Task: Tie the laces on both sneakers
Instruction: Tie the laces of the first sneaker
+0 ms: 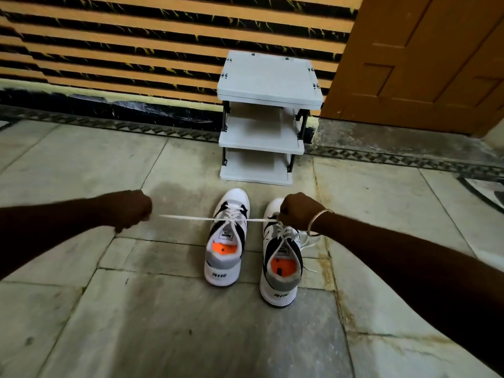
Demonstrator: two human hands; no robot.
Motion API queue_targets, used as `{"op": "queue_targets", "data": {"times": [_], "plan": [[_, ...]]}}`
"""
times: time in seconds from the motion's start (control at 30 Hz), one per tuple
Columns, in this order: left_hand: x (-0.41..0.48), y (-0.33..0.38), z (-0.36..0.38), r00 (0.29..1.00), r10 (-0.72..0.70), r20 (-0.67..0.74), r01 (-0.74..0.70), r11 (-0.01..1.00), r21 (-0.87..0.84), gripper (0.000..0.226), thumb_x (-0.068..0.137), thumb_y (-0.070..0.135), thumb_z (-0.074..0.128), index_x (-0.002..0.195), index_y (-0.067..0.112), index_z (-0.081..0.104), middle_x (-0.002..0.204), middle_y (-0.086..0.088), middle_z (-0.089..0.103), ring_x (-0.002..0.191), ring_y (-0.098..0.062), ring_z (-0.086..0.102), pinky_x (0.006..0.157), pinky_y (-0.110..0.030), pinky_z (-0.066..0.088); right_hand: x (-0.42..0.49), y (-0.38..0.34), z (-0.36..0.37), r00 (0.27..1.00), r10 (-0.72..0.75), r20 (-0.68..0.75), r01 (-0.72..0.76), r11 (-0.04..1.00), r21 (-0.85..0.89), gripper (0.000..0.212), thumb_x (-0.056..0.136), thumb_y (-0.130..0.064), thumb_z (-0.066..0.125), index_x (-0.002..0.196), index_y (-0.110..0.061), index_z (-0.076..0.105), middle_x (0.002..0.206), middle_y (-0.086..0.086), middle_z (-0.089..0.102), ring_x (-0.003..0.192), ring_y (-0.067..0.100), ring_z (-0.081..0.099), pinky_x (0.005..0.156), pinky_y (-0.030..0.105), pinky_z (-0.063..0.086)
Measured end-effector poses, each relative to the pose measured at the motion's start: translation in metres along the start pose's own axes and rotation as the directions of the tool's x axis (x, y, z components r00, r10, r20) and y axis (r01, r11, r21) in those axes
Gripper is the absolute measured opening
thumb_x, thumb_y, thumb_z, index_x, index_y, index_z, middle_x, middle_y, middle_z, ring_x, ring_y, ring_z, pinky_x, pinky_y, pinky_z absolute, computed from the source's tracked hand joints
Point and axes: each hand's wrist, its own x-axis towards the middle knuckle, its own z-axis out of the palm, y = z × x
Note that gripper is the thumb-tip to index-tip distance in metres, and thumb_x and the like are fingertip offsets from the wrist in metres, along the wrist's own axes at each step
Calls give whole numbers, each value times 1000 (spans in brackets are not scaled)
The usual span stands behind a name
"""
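Observation:
Two white, grey and black sneakers with orange insoles stand side by side on the floor, toes pointing away from me. Across the left sneaker (227, 241) its white lace (191, 218) is stretched tight, pulled out to both sides. My left hand (131, 210), a closed fist left of that shoe, holds the lace's left end. Over the toe of the right sneaker (281, 266), my right hand (300, 214), with a bangle on its wrist, is closed on the other end. The right sneaker's laces lie loose, trailing off its right side.
A white three-tier shoe rack (261, 137) stands against the striped wall just beyond the sneakers. An orange wooden door (422, 64) is at the right. The floor is pale stone tile (163, 323).

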Motion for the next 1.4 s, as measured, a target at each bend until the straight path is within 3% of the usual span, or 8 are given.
{"op": "queue_targets", "data": {"times": [0.13,0.27,0.4,0.5,0.63,0.77,1.03,1.4], "plan": [[8,-1,25,996,-1,92,-28,951,309,44,96,26,55,137,13,51,129,-10,58,118,-23,60,98,-33,50,0,-18,14,998,-64,-14,56,948,-312,34,89,-27,56,120,-16,62,122,10,60,112,30,59,81,37,50],[17,45,32,985,144,93,-159,969,188,80,95,35,59,157,13,14,157,-14,31,142,-25,38,111,-30,34,13,-47,25,981,-196,2,190,944,-268,48,89,-29,54,134,-16,52,129,13,55,119,33,52,87,41,49],[20,99,34,953,301,-33,-302,936,-183,52,94,15,61,143,6,47,134,-16,61,84,13,64,72,-3,44,20,-74,40,963,-227,147,226,974,21,34,94,-24,55,122,-5,60,120,20,64,112,36,61,90,37,49],[24,122,37,965,243,-97,-261,925,-277,40,88,6,66,126,3,59,113,-15,70,67,-6,58,48,-3,39,26,-79,42,981,-174,83,164,980,114,28,91,-18,58,111,-1,65,114,21,68,106,37,64,84,35,50],[23,121,30,969,207,-132,-241,906,-348,17,79,0,69,96,3,68,64,-3,69,63,-21,73,61,-23,55,27,-77,39,989,-144,41,137,981,138,28,90,-20,60,102,2,72,104,23,71,99,38,66,82,34,50],[21,113,29,947,270,-171,-309,912,-269,8,78,3,66,72,7,68,55,-6,69,49,-13,70,52,-10,46,24,-74,44,991,-123,57,113,982,149,26,89,-15,57,97,5,71,103,26,70,98,40,66,76,32,47],[19,114,28,945,265,-189,-307,920,-243,11,85,7,66,81,-2,70,52,11,57,40,11,55,51,-4,40,18,-77,49,988,-54,146,9,956,294,32,94,-25,55,114,-1,56,111,24,66,99,40,66,81,42,52],[18,110,25,948,285,-142,-301,947,-109,10,87,5,62,83,4,71,47,9,54,45,-9,64,54,-21,52,13,-73,43,989,-95,115,60,961,271,29,90,-17,62,108,5,59,107,25,66,93,39,65,66,33,49]]}}
